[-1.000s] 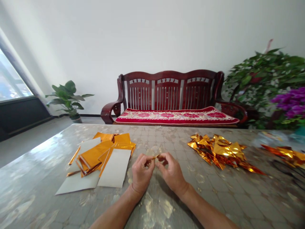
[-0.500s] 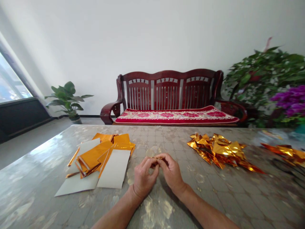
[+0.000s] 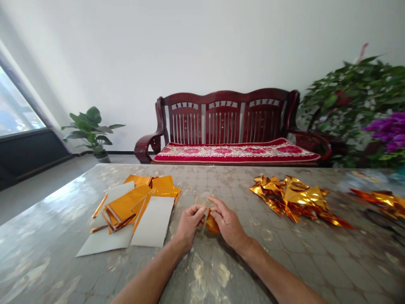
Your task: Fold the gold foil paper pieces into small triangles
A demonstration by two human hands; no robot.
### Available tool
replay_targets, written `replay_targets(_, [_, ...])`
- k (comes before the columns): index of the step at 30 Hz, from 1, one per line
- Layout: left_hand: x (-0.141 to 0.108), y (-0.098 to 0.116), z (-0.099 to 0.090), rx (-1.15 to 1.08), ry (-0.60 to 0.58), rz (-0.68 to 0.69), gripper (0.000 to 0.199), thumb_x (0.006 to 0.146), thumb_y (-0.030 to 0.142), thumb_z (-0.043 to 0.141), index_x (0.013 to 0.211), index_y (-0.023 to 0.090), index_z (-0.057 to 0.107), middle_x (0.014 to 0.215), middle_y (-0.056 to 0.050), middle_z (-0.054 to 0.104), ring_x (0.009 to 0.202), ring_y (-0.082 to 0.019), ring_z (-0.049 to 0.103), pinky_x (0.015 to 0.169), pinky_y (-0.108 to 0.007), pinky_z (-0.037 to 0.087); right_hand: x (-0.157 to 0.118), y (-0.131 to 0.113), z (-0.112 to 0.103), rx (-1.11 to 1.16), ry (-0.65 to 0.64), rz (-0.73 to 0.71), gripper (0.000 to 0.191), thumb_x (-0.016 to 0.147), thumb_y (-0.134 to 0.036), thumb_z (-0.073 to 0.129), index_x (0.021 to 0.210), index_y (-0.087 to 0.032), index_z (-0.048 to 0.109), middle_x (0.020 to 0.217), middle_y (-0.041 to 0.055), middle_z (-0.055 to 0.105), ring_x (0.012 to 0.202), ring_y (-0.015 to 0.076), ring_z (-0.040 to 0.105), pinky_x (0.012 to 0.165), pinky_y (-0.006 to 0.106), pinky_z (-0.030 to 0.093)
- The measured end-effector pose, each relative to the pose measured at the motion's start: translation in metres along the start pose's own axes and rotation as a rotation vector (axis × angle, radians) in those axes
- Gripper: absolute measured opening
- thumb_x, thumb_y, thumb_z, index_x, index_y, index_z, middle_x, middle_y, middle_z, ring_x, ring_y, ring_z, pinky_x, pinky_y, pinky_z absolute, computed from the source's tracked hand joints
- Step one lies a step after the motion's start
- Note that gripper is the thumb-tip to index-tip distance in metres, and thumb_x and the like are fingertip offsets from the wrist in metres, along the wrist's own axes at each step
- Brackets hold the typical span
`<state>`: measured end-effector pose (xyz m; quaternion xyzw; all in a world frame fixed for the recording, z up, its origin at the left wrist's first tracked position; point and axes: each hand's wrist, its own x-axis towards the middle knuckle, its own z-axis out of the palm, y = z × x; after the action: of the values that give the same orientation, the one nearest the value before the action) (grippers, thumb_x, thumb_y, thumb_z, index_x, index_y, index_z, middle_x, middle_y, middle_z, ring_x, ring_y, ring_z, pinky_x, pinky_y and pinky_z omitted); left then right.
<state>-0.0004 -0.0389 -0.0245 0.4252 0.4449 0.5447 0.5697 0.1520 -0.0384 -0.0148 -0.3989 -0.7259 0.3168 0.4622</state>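
At R hand (image 3: 230,226), gold foil (image 3: 211,225), pt. hidden

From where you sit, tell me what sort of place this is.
Probably a living room or similar sitting area: a carved wooden bench with a red floral cushion stands against the wall, and a leafy potted plant sits on the floor.
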Motion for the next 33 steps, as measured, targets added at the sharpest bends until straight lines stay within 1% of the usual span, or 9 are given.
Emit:
replay_targets(3, [-0.002, -0.003, 0.001, -0.023, 0.004, 0.003, 0.046, 0.063, 0.057, 0.079, 0.069, 0.013, 0.064, 0.055, 0.005, 0.052, 0.047, -0.004, 0.039, 0.048, -0.017, 0.031, 0.0, -0.001, 0.0, -0.009, -0.006, 0.004, 0.046, 0.092, -0.024, 0.048, 0.137, -0.021, 0.049, 0.079, -0.0021, 0.069, 0.072, 0.0133, 0.062, 0.073, 0.024, 0.048])
replay_targets(8, [-0.003, -0.005, 0.0, 0.003, -0.005, 0.015, 0.044, 0.065, 0.054, 0.079, 0.067, 0.013, 0.065, 0.055, 0.004, 0.054, 0.048, -0.005, 0.04, 0.049, -0.018, 0.031, 0.0, 0.0, 0.001, -0.031, -0.001, 0.02, 0.049, 0.09, -0.021, 0.048, 0.14, -0.02, 0.047, 0.073, -0.0044, 0.066, 0.068, 0.0131, 0.06, 0.07, 0.024, 0.048])
replay_targets(11, [-0.003, -0.005, -0.002, 0.048, -0.005, 0.054, 0.039, 0.066, 0.051, 0.078, 0.069, 0.013, 0.068, 0.055, 0.004, 0.055, 0.048, -0.006, 0.041, 0.049, -0.019, 0.032, -0.001, 0.0, 0.0, -0.055, -0.01, 0.012, 0.05, 0.091, -0.02, 0.047, 0.141, -0.021, 0.046, 0.077, -0.0029, 0.069, 0.072, 0.0139, 0.063, 0.073, 0.025, 0.049])
replay_targets(15, [-0.004, -0.004, -0.002, 0.161, 0.009, 0.162, 0.027, 0.069, 0.04, 0.075, 0.07, 0.014, 0.07, 0.06, 0.001, 0.062, 0.056, -0.01, 0.051, 0.057, -0.021, 0.04, -0.003, -0.001, -0.001, -0.138, -0.04, 0.0, 0.05, 0.092, -0.021, 0.046, 0.142, -0.024, 0.045, 0.089, 0.0003, 0.072, 0.083, 0.0164, 0.066, 0.08, 0.029, 0.05])
replay_targets(20, [-0.009, 0.003, 0.002, 0.351, 0.099, 0.243, 0.02, 0.074, 0.034, 0.068, 0.069, 0.015, 0.068, 0.063, 0.0, 0.065, 0.059, -0.012, 0.055, 0.059, -0.022, 0.042, -0.005, -0.005, 0.001, -0.191, -0.042, -0.023, 0.048, 0.094, -0.02, 0.041, 0.142, -0.022, 0.045, 0.092, 0.0029, 0.071, 0.085, 0.0174, 0.067, 0.082, 0.03, 0.051])
replay_targets(24, [-0.012, 0.006, 0.006, 0.391, 0.174, 0.27, 0.018, 0.073, 0.034, 0.066, 0.069, 0.016, 0.067, 0.062, 0.001, 0.065, 0.058, -0.012, 0.055, 0.057, -0.021, 0.041, -0.004, -0.005, 0.003, -0.169, -0.025, -0.028, 0.048, 0.094, -0.022, 0.043, 0.143, -0.021, 0.042, 0.09, 0.0027, 0.071, 0.086, 0.0178, 0.066, 0.08, 0.03, 0.05])
replay_targets(26, [-0.012, 0.005, 0.006, 0.351, 0.148, 0.257, 0.019, 0.074, 0.035, 0.066, 0.068, 0.016, 0.065, 0.061, 0.002, 0.063, 0.057, -0.012, 0.054, 0.056, -0.021, 0.04, -0.003, -0.003, 0.003, -0.173, -0.023, -0.027, 0.05, 0.092, -0.02, 0.045, 0.143, -0.022, 0.042, 0.088, 0.0018, 0.071, 0.085, 0.0178, 0.066, 0.081, 0.031, 0.05])
replay_targets(30, [-0.009, 0.002, 0.005, 0.268, 0.023, 0.187, 0.022, 0.073, 0.038, 0.066, 0.07, 0.016, 0.061, 0.061, 0.004, 0.059, 0.056, -0.01, 0.05, 0.056, -0.021, 0.039, -0.002, 0.001, 0.001, -0.194, -0.046, -0.036, 0.052, 0.089, -0.016, 0.046, 0.14, -0.024, 0.047, 0.086, 0.0004, 0.07, 0.082, 0.0169, 0.065, 0.081, 0.031, 0.05])
replay_targets(33, [-0.007, 0.002, 0.003, 0.274, 0.017, 0.197, 0.024, 0.073, 0.04, 0.067, 0.07, 0.017, 0.06, 0.061, 0.004, 0.056, 0.057, -0.01, 0.048, 0.056, -0.021, 0.038, -0.002, 0.0, -0.001, -0.181, -0.041, -0.031, 0.052, 0.087, -0.016, 0.048, 0.138, -0.025, 0.05, 0.083, -0.0007, 0.069, 0.079, 0.0162, 0.064, 0.078, 0.029, 0.05])
